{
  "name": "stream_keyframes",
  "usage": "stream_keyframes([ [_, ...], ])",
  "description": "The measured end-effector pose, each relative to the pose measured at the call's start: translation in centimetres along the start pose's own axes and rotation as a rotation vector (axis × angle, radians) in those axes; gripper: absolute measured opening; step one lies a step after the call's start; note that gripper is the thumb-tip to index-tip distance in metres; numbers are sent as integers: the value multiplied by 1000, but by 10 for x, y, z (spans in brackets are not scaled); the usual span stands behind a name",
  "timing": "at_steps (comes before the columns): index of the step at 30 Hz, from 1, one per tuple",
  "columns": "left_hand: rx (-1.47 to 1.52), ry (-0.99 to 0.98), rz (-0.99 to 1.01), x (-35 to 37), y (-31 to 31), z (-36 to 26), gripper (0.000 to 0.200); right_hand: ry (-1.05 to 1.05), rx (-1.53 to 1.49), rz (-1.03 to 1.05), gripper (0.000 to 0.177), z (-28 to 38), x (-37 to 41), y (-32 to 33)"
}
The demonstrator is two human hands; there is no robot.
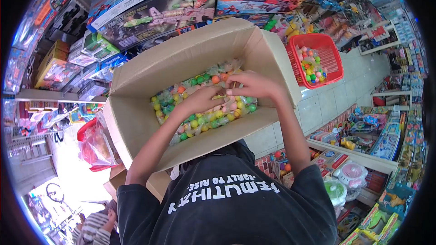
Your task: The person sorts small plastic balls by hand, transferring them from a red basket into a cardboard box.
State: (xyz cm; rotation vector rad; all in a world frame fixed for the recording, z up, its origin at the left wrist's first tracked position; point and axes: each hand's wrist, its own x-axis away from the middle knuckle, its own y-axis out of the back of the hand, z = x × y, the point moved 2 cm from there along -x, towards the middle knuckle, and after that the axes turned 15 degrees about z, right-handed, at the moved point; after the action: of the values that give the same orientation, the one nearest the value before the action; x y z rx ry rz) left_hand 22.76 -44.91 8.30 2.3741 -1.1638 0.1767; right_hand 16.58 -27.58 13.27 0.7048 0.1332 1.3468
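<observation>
A large open cardboard box [150, 70] stands in front of me, its floor covered with small colourful plastic balls [200, 124] in clear plastic bags. Both hands reach down inside it and meet near the middle of the balls. My left hand [205, 100] has its fingers bent and closed on a clear bag of balls. Just to its right, my right hand [251, 85] pinches at the same plastic with curled fingertips. The fingertips partly hide what they grip, and the bag's edge is hard to make out.
A red basket [337, 63] with more bagged balls stands right of the box. Toy boxes [159, 18] are stacked behind it. Another red basket [91, 147] holding a plastic bag is at left. Toy shelves [354, 149] line the right. Another person's striped sleeve [94, 227] shows lower left.
</observation>
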Motion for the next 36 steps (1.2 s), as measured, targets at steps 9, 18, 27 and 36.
stream_keyframes([
  [9, 454, -257, 189, 65, -70, -128, 30, 407, -799, -280, 25, 30, 151, -127],
  [18, 436, -22, 475, -41, -220, -64, 33, -414, -1463, -517, 24, -165, 186, -302],
  [27, -64, 453, 326, -150, -302, 146, 37, -864, -1261, -355, 26, -280, 252, -395],
  [36, 59, 372, 145, -230, -320, 160, 37, -828, -1455, -868, 25, -291, 328, -435],
])
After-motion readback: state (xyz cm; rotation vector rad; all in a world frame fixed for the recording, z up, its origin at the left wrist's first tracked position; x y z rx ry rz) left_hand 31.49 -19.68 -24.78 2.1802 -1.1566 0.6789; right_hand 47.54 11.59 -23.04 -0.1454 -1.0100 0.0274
